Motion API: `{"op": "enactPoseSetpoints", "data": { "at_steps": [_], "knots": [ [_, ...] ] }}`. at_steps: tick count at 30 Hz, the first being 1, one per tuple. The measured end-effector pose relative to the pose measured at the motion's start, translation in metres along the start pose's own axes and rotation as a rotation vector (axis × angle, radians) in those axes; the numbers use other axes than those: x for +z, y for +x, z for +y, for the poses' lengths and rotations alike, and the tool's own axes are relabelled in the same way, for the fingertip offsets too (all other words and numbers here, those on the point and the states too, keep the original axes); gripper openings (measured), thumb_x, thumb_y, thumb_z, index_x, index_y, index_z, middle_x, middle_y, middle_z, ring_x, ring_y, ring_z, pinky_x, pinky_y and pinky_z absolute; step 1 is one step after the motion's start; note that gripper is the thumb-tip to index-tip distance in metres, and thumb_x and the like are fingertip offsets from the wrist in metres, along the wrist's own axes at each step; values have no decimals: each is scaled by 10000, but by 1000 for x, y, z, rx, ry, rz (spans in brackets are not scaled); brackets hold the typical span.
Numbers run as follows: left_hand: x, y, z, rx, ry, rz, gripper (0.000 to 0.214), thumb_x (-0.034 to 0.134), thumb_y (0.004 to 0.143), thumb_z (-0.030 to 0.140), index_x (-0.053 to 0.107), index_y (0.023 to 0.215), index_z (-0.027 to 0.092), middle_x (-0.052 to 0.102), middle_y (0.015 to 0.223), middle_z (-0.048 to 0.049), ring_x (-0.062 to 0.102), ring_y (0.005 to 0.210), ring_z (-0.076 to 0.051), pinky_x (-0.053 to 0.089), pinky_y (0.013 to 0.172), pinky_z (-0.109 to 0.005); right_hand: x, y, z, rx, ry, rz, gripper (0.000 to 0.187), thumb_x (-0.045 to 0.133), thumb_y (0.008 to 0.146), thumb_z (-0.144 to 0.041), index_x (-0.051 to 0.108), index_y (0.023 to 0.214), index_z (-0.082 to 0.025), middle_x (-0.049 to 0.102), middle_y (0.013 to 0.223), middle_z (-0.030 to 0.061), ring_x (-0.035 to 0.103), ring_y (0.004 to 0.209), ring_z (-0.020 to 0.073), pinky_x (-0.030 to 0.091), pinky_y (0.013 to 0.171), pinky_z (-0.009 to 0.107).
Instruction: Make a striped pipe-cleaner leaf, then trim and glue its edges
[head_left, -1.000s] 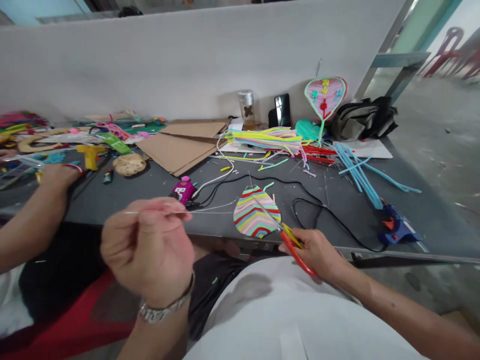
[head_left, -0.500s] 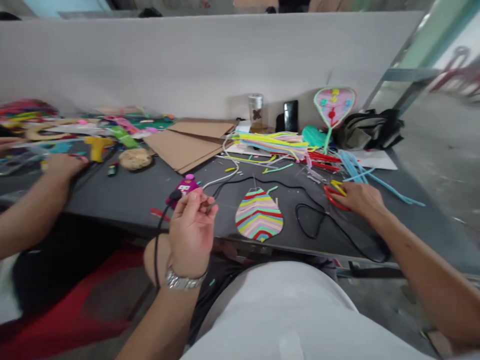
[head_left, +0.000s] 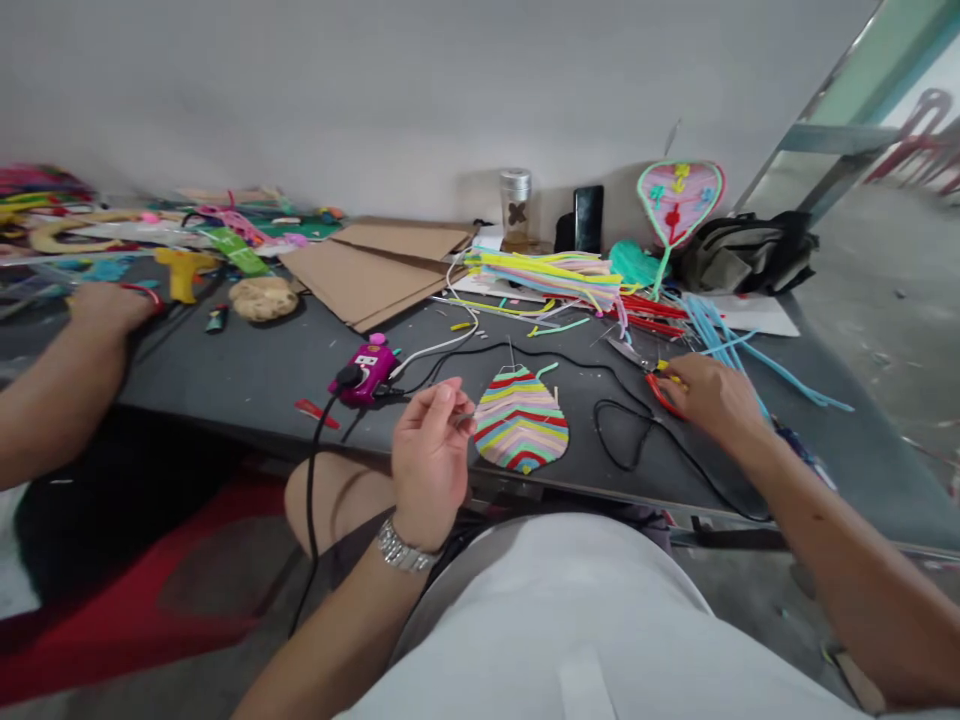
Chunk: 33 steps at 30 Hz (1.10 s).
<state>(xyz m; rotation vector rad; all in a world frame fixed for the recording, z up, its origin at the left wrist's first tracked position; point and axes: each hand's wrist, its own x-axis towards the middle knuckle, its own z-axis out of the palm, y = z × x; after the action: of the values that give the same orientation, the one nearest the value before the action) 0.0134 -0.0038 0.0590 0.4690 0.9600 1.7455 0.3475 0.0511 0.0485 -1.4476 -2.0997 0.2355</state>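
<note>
My left hand is raised in front of the table edge, fingertips pinched together. Whether a small thing is between them I cannot make out. Just right of it lies a striped, teardrop-shaped pipe-cleaner panel, with a thin wire loop at its top and a short green stem beside it. My right hand is closed on the red and yellow handles of a pair of scissors on the table. The blades point left and away from me.
A purple power block with cords stands left; a black cable loops across the table. Pipe cleaners, cardboard, a bottle, a phone and a decorated fan are behind. Another person's hand is at far left.
My left hand has moved right, from in front of the power block to beside the striped panel. My right hand stays at the scissors, whose blades now show more clearly.
</note>
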Motion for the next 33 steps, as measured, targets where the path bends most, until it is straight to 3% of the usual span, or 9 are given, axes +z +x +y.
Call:
{"op": "enactPoseSetpoints", "data": {
  "at_steps": [2,5,8,10,13,19,21,27,33],
  "knots": [
    [3,-3,-5,8,7,-23,358,961,592,374,754,813,184,667,719,26,616,662,-88,481,554,-183,17,-6,-47,-63,30,55,218,563,989,-369,718,969,-217,749,927,86,681,875,230,507,792,344],
    [6,-9,-10,15,18,-36,337,951,616,374,757,811,179,674,717,23,619,651,-88,488,551,-183,48,-14,-113,-325,100,92,255,559,1017,-361,716,1092,-175,761,1128,125,690,1057,243,513,892,360],
    [6,-14,-13,-18,27,-32,332,944,629,385,759,812,177,681,709,22,625,640,-83,493,549,-174,72,-22,-140,-392,92,112,234,547,1029,-309,737,989,-178,788,902,87,709,839,201,480,788,324],
    [3,-15,-15,-50,34,-32,335,942,631,392,760,811,176,701,727,13,642,654,-85,505,561,-170,80,-26,-139,-341,189,74,237,524,1031,-245,740,958,-182,782,837,66,698,769,171,461,753,294],
    [-4,-15,-19,-107,51,-62,342,934,647,409,763,826,172,736,766,-13,682,698,-109,526,573,-177,82,-32,-127,-178,451,-127,202,534,1019,-250,725,980,-192,748,803,28,650,697,132,453,690,249],
    [-14,-15,-25,-154,74,-157,308,914,687,385,757,827,160,735,733,-13,691,653,-115,528,541,-184,75,-40,-126,198,846,-456,248,521,996,-371,635,863,-197,541,606,-59,412,450,72,324,472,217],
    [-16,-16,-25,-141,80,-176,303,909,697,372,754,850,161,742,726,-16,692,634,-120,537,544,-197,73,-40,-128,275,910,-501,273,548,977,-425,622,852,-193,512,585,-68,369,441,67,278,447,217],
    [-21,-20,-26,-19,157,-187,264,862,770,363,756,913,168,770,749,-28,734,644,-151,571,586,-227,65,-35,-134,316,1043,-541,391,648,904,-549,618,791,-176,429,534,-83,319,475,62,247,465,214],
    [-21,-23,-27,32,234,-208,242,840,800,348,759,940,168,775,763,-40,744,665,-170,592,608,-252,65,-35,-133,347,1082,-595,425,663,880,-598,613,795,-184,501,517,-66,358,435,62,259,441,213]
  ]
}}
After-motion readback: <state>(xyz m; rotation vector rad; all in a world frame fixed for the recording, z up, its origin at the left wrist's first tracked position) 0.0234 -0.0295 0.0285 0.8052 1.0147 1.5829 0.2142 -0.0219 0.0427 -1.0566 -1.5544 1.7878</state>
